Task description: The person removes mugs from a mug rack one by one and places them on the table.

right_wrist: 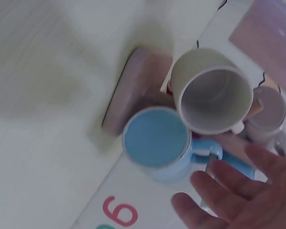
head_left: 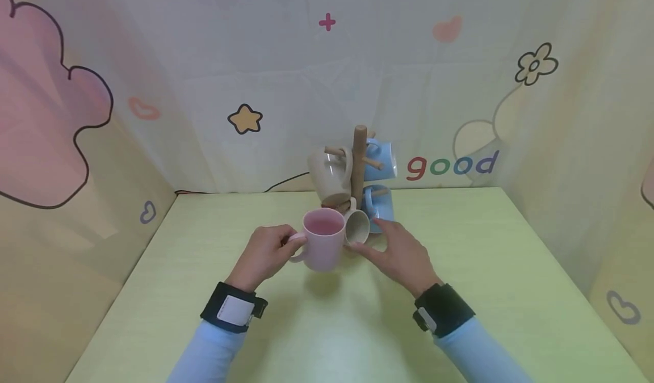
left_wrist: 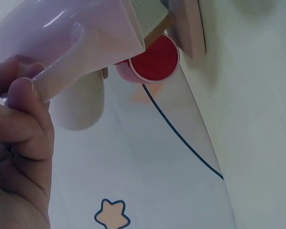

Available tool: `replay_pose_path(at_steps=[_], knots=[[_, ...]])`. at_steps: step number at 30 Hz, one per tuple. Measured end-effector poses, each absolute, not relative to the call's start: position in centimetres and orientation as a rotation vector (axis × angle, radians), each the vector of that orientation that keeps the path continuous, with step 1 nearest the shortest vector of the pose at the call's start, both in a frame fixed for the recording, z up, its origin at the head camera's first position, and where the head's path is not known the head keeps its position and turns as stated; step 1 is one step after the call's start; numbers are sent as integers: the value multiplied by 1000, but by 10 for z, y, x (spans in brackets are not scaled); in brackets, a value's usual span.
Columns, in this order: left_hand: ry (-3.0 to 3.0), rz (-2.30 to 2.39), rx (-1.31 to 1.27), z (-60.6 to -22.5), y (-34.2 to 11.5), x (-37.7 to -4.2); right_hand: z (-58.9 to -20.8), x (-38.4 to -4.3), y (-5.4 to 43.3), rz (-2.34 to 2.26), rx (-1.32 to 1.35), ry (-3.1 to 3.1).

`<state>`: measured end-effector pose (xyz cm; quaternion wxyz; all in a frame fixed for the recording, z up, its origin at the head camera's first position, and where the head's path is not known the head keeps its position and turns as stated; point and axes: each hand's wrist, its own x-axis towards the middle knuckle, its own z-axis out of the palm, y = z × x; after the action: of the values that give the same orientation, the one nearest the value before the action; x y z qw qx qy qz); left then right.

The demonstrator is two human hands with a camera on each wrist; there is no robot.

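My left hand (head_left: pixel 263 255) pinches the handle of a pink mug (head_left: pixel 324 252), holding it upright above the table, mouth upward. Behind it stands a wooden mug tree (head_left: pixel 359 170). A small off-white mug (right_wrist: pixel 212 98) hangs low on it, mouth facing me, beside a lower light blue mug (right_wrist: pixel 157 140). My right hand (head_left: pixel 403 255) is at these two, thumb and fingers spread apart and holding nothing. In the right wrist view its extended fingers (right_wrist: pixel 219 193) lie near the blue mug's handle. Part of the tree is hidden behind the mugs.
A larger cream mug (head_left: pixel 327 176) hangs on an upper left peg, and another light blue mug (head_left: pixel 384 161) on the upper right. A mug with a red inside (left_wrist: pixel 155 59) shows low on the tree's far side. Printed curtains surround the pale green table (head_left: pixel 204 230).
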<state>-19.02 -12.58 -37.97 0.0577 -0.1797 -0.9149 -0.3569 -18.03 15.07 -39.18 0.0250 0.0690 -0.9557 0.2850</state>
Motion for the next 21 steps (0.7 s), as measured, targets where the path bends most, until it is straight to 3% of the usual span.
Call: replay_pose_path(at_steps=[10, 21], knots=[[-2754, -1049, -355, -388, -155, -191, -397, -183, 183, 392, 257, -3214], [-2679, -958, -110, -406, -187, -197, -408, -181, 200, 373, 177, -3329]])
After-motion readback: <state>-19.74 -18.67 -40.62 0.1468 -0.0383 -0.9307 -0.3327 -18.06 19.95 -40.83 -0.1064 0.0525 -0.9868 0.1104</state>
